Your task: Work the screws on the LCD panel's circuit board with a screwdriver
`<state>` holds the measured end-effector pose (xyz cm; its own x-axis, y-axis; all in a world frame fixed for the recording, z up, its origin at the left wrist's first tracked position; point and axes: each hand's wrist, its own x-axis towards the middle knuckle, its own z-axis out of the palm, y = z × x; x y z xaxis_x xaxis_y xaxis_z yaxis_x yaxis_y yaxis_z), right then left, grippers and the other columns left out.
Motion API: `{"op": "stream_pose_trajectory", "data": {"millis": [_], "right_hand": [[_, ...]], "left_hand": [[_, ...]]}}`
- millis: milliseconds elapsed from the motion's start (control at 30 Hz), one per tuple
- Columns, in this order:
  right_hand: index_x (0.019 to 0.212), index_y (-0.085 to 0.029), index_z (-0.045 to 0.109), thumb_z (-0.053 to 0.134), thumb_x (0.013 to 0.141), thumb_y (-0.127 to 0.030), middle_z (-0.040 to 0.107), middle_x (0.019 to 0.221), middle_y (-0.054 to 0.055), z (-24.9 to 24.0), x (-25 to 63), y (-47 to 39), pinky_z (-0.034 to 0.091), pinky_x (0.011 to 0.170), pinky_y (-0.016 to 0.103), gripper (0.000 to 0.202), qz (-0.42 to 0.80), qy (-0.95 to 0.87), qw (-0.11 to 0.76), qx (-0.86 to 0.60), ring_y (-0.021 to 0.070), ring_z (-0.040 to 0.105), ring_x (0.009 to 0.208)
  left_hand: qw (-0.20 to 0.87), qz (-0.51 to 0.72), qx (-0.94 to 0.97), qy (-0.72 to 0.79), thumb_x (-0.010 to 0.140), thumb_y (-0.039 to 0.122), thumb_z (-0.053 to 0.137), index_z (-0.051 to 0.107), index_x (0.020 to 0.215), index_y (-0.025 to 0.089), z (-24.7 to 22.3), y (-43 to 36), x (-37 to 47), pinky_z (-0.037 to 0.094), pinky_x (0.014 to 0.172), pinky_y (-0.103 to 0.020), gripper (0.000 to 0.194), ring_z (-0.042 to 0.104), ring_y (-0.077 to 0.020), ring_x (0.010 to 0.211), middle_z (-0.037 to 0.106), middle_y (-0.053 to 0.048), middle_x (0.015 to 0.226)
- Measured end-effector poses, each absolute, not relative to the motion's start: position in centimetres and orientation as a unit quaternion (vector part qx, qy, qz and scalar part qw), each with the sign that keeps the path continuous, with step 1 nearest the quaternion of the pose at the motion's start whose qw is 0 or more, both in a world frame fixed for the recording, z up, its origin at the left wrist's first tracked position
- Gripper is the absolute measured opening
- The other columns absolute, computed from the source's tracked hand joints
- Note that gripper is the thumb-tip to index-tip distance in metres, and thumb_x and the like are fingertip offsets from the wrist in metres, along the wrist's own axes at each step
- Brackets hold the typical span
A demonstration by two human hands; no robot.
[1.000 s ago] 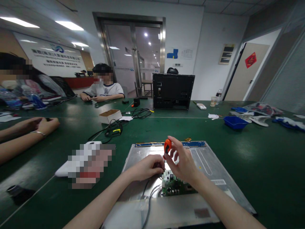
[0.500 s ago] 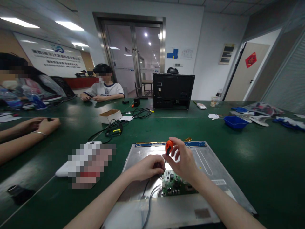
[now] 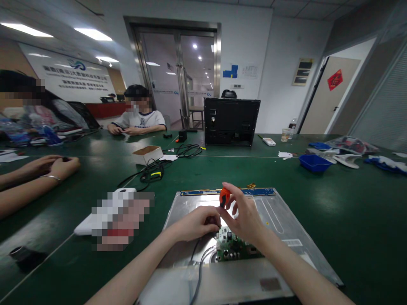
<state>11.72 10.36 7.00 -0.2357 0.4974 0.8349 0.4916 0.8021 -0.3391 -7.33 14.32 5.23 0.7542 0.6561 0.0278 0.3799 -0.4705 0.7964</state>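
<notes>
A screwdriver (image 3: 224,197) with an orange and black handle stands nearly upright in my right hand (image 3: 243,212), gripped between thumb and fingers. Its thin shaft runs down to the upper left corner of a green circuit board (image 3: 233,245). My left hand (image 3: 205,221) is closed beside the shaft at that corner; what its fingertips pinch is hidden. Under both hands lies a flat metal display panel (image 3: 270,267) with a blue circuit strip (image 3: 262,192) along its far edge. A grey cable (image 3: 200,275) runs from the board's left side toward me.
To the left lie a white object (image 3: 85,222), partly blurred, and a black cylindrical piece (image 3: 20,256). Coiled black cables (image 3: 152,171) sit by an open cardboard box (image 3: 147,155). A black monitor casing (image 3: 232,122) stands behind. Another person's hands (image 3: 63,167) are at left; a blue tray (image 3: 314,163) is at right.
The screwdriver handle has shifted slightly left and turned a little in my right hand, whose fingers moved with it. My left hand, the board and the panel stay in place.
</notes>
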Motion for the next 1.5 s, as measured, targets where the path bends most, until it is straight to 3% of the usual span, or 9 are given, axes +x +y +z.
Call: {"op": "stream_pose_trajectory", "data": {"millis": [333, 700, 933, 1500], "right_hand": [[0.157, -0.026, 0.020, 0.050, 0.096, -0.019, 0.066, 0.085, 0.003, 7.06, 11.56, 10.25, 0.048, 0.046, 0.024, 0.068, -0.008, -0.785, 0.531, -0.320, 0.0140, 0.059, 0.058], [0.147, -0.026, 0.031, 0.056, 0.095, -0.024, 0.065, 0.085, 0.002, 6.55, 11.61, 10.50, 0.047, 0.047, 0.022, 0.058, 0.006, -0.770, 0.532, -0.352, 0.0135, 0.060, 0.058], [0.147, -0.024, 0.031, 0.054, 0.094, -0.022, 0.064, 0.080, 0.001, 6.59, 11.70, 10.39, 0.048, 0.047, 0.023, 0.058, 0.002, -0.769, 0.535, -0.350, 0.0145, 0.061, 0.058], [0.154, -0.025, 0.022, 0.050, 0.096, -0.019, 0.067, 0.087, 0.004, 6.77, 11.82, 10.31, 0.049, 0.047, 0.023, 0.065, 0.030, -0.791, 0.515, -0.329, 0.0146, 0.062, 0.059]], "left_hand": [[0.404, 0.166, 0.841, 0.319, 0.079, 0.019, 0.062, 0.060, 0.083, 0.018, 5.30, 14.24, -7.32, 0.042, 0.064, -0.024, 0.005, 0.052, -0.0158, 0.070, 0.057, 0.001, 0.078], [0.418, 0.165, 0.836, 0.315, 0.078, 0.018, 0.060, 0.059, 0.083, 0.018, 5.22, 14.32, -7.30, 0.042, 0.065, -0.025, 0.006, 0.054, -0.0163, 0.070, 0.059, 0.000, 0.078], [0.416, 0.166, 0.837, 0.314, 0.079, 0.020, 0.060, 0.060, 0.085, 0.018, 5.44, 14.29, -7.33, 0.044, 0.067, -0.026, 0.006, 0.056, -0.0173, 0.073, 0.061, 0.000, 0.080], [0.419, 0.169, 0.845, 0.288, 0.077, 0.012, 0.060, 0.063, 0.085, 0.017, 5.67, 14.46, -7.34, 0.045, 0.069, -0.026, 0.010, 0.056, -0.0161, 0.073, 0.062, 0.000, 0.080]]}}
